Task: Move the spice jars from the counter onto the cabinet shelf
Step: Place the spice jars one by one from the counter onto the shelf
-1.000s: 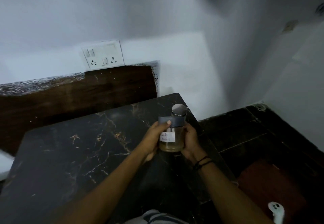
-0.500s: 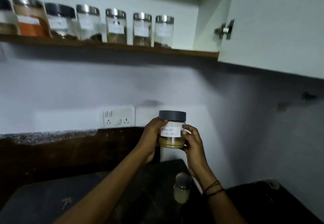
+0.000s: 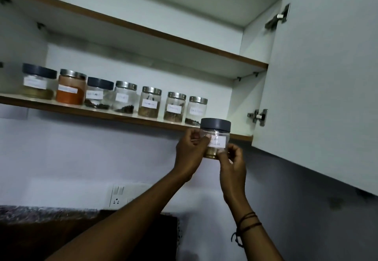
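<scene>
A clear spice jar [image 3: 216,136] with a dark grey lid, a white label and yellowish powder at the bottom is held up in front of the lower cabinet shelf [image 3: 114,115], near its right end. My left hand [image 3: 189,152] grips its left side. My right hand [image 3: 233,162] holds its lower right side. Several labelled spice jars [image 3: 149,102] stand in a row on that shelf, from the left end to just left of the held jar. The counter is out of view.
The white cabinet door [image 3: 327,80] stands open at the right, with hinges [image 3: 258,116] on its inner side. An upper shelf [image 3: 155,33] lies above the jar row. A wall socket plate [image 3: 118,196] and a dark backsplash [image 3: 41,217] sit below.
Both hands have lifted the jar from the counter up to the level of the lower shelf edge. My view has tilted upward, so the counter and the second jar on it dropped out of sight.
</scene>
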A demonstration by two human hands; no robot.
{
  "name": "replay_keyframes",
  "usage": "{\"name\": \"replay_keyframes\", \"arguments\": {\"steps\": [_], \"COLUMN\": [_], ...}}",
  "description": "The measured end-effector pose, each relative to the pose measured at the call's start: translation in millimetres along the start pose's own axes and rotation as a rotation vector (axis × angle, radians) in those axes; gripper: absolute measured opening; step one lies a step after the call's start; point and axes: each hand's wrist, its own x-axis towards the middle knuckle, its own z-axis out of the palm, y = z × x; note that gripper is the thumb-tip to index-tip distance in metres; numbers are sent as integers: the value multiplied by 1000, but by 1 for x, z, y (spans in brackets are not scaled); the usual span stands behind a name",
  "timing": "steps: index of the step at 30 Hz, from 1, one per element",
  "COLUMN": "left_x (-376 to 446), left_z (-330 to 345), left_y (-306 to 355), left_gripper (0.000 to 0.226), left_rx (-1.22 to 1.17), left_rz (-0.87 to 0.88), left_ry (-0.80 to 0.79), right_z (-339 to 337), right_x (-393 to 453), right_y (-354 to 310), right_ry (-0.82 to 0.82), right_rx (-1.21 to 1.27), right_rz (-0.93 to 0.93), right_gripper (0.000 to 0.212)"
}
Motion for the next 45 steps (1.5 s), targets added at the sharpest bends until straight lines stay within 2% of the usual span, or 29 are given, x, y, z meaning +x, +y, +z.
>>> {"name": "replay_keyframes", "arguments": {"steps": [5, 9, 13, 17, 19, 21, 23, 28, 31, 34, 39, 43, 45], "left_x": [33, 61, 94, 122, 136, 145, 153, 165, 171, 174, 163, 130, 102], "left_z": [26, 44, 54, 62, 62, 62, 66, 73, 71, 68, 62, 56, 48], "left_y": [20, 26, 25, 16, 14, 8, -1, -12, -15, -19, -22, -30, -49], "left_gripper": [31, 34, 34, 37, 33, 17, 20, 35, 27, 20, 24, 22, 35], "left_rx": [101, 241, 348, 297, 416, 644, 765, 818, 807, 806, 802, 691, 671], "left_rz": [108, 159, 49, -88, -84, -20, 34, 13, 30, 59, 173, 435, 532], "left_ry": [35, -34, -142, -331, -334, -299, -294, -326, -310, -289, -239, -293, -300], "right_z": [13, 21, 26, 29, 31, 33, 35, 43, 48, 46, 30, 13, 6], "right_x": [56, 96, 127, 156, 166, 175, 185, 199, 200, 198, 175, 124, 89], "right_y": [-15, -8, 10, 24, 25, 30, 34, 40, 43, 46, 50, 61, 76], "right_ry": [0, -16, -60, -66, -108, -158, -186, -195, -160, -214, -259, -193, -177], "right_rx": [-164, -209, -329, -490, -560, -639, -688, -763, -795, -852, -726, -457, -418], "right_rz": [-71, -100, -143, -147, -133, -99, -42, 53, 59, 4, -212, -387, -373], "right_gripper": [35, 37, 33, 36, 34, 29, 25, 23, 26, 34, 33, 24, 28]}}
